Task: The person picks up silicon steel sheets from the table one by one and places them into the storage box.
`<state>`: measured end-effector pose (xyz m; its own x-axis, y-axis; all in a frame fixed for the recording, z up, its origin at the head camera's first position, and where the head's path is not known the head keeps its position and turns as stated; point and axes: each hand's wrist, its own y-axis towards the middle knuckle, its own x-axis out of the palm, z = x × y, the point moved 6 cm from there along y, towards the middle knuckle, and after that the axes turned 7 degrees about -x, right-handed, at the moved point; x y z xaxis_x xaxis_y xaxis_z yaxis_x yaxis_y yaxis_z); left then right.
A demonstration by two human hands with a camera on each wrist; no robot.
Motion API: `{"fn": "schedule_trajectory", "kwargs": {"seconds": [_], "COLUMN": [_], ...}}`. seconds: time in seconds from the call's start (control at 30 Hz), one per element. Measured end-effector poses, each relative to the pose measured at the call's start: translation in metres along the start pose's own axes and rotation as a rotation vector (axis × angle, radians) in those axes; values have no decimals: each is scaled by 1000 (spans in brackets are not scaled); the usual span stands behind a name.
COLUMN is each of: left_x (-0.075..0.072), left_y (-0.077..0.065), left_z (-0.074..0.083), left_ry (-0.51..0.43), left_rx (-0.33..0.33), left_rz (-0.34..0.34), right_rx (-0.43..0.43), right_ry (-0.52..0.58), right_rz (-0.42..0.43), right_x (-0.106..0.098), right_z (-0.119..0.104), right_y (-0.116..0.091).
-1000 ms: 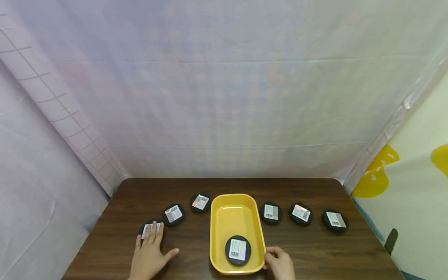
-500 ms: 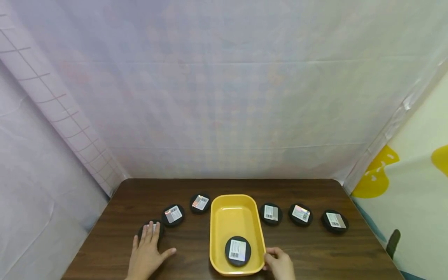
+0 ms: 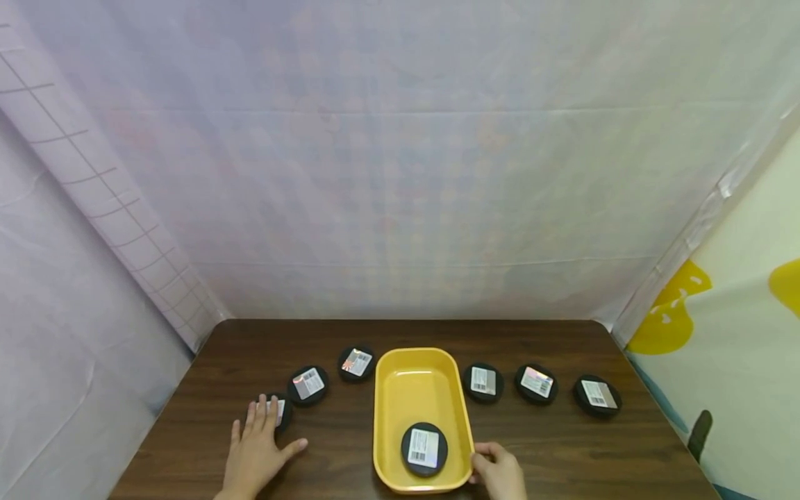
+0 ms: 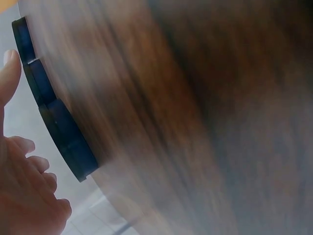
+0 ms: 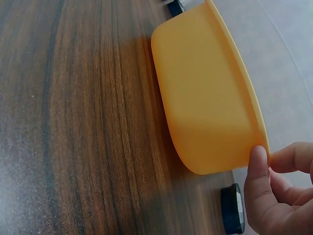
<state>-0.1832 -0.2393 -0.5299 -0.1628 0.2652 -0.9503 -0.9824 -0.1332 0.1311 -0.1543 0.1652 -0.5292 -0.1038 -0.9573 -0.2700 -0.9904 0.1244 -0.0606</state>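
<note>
My left hand (image 3: 255,448) is spread with straight fingers, its fingertips overlapping the nearest left black round disc (image 3: 285,418), which carries a white barcode label. In the left wrist view a gap shows between that hand (image 4: 29,191) and the row's largest-looking disc (image 4: 68,139). At the tray's near right corner, my right hand (image 3: 501,472) pinches the rim of the yellow plastic tray (image 3: 415,392). The right wrist view shows thumb and fingers of the hand (image 5: 274,191) on the rim of the tray (image 5: 205,93). One labelled black disc (image 3: 424,449) lies inside the tray's near end.
Left of the tray lie two more discs, an outer one (image 3: 308,385) and an inner one (image 3: 357,363). On its right are three others: one close by (image 3: 483,382), a middle one (image 3: 536,384) and an outer one (image 3: 597,396). Pale sheeting (image 3: 400,208) rises behind the wooden table (image 3: 562,451).
My left hand has drawn back a little, left and toward me, uncovering more of the disc's right side. The right hand and tray hold nearly the same place.
</note>
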Motion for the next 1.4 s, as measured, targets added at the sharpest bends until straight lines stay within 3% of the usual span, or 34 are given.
{"fn": "schedule_trajectory", "kwargs": {"seconds": [0.2,0.5,0.67,1.0,1.4], "left_x": [4,12,14,14,12], "left_y": [4,9,13,28,30], "left_z": [-5,-17,-20,-25,-24], "left_ry": [-24,-130,-160,-160,-154], "left_rx": [-26,-146,-175,-196,-176], "left_rz": [-48,-160,-190,-146,-158], "right_rx": [4,4,3,14,23], "right_ry": [1,1,2,7,9], "right_rz": [1,-5,-12,-21,-20], "right_x": [-1,-1,0,0,-2], "right_z": [0,1,1,3,1], "right_y": [0,0,-1,0,1]}}
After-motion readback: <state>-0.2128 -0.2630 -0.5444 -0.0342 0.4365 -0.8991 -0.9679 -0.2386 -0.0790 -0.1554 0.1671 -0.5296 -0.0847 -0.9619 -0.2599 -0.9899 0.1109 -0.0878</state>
